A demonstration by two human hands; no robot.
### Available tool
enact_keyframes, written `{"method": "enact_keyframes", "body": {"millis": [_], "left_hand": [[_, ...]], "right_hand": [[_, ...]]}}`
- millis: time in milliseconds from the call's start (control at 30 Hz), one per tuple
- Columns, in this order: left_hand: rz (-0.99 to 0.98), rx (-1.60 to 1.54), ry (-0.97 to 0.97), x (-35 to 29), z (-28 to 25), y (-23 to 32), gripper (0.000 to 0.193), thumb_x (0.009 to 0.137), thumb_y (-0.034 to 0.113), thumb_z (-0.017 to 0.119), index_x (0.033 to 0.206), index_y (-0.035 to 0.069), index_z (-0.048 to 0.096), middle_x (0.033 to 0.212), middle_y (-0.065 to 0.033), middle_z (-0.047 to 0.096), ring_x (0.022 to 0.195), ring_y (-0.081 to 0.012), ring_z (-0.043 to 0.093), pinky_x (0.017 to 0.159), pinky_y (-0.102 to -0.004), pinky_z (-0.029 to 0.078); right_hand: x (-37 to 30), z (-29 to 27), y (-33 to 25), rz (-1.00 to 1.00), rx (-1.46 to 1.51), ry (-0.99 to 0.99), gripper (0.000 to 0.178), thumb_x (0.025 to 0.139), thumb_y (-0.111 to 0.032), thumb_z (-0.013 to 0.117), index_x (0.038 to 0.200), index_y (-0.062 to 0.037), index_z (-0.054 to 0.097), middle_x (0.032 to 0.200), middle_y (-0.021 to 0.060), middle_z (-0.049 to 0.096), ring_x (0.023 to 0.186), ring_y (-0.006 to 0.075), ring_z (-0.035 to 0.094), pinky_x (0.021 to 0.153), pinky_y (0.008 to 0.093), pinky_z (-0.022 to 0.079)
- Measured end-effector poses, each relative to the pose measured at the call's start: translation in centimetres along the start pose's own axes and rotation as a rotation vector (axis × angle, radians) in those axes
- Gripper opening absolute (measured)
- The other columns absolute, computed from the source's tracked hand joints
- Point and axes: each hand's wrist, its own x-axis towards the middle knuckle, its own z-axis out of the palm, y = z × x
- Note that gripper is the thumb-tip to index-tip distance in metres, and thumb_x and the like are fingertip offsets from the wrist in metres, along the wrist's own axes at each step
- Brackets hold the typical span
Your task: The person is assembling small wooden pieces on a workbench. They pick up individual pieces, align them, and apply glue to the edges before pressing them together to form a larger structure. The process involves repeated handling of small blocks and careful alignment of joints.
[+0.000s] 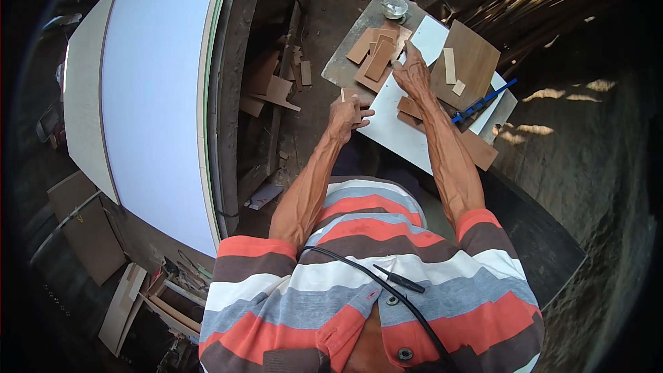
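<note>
My left hand (343, 119) is closed on a small brown wood piece (350, 95), just off the near left edge of the worktop. Some of its fingers stick out to the right. My right hand (412, 72) reaches over a white board (388, 119), beside a loose pile of small brown wood pieces (380, 55). Its index finger and thumb stand apart, with nothing clear between them; the other fingers are hidden under the hand. More brown offcuts (409, 107) lie partly beneath my right forearm.
A clear cup (395, 5) stands at the worktop's far corner. To the right are a brown panel (466, 62) with pale strips on it and a blue bar-like tool (483, 101). A large white sheet (155, 97) rises at left; wood scraps (276, 90) lie next to it.
</note>
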Motion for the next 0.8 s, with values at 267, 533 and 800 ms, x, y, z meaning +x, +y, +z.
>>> {"method": "enact_keyframes", "body": {"millis": [267,533,800], "left_hand": [[-0.088,0.039,0.049,-1.3,-2.8,-2.2,0.033,0.097,0.019,0.052,0.123,-0.001,0.053,0.102,-0.0130,0.064,0.086,-0.0223,0.067,0.066,-0.0336,0.058],[-0.037,0.037,0.051,0.3,-2.7,-1.3,0.032,0.095,0.017,0.057,0.120,-0.003,0.054,0.093,-0.0113,0.064,0.075,-0.0185,0.065,0.064,-0.0304,0.058],[0.070,0.178,0.084,2.6,-1.2,-0.9,0.031,0.092,0.020,0.059,0.111,-0.004,0.060,0.086,-0.0074,0.063,0.070,-0.0156,0.063,0.059,-0.0279,0.055]], "right_hand": [[3.4,1.6,-1.0,0.132,-0.098,-0.112,0.066,0.079,-0.020,0.065,0.134,0.0012,0.037,0.113,0.0296,0.062,0.106,0.0445,0.061,0.092,0.0495,0.049],[4.0,2.6,1.1,0.232,-0.039,-0.065,0.060,0.079,-0.023,0.061,0.133,-0.0016,0.047,0.103,0.0258,0.068,0.097,0.0394,0.067,0.086,0.0448,0.051],[2.5,-1.2,3.7,0.458,0.117,-0.147,0.035,0.076,-0.027,0.059,0.103,-0.0090,0.072,0.093,0.0152,0.072,0.090,0.0295,0.068,0.079,0.0369,0.051]]}}
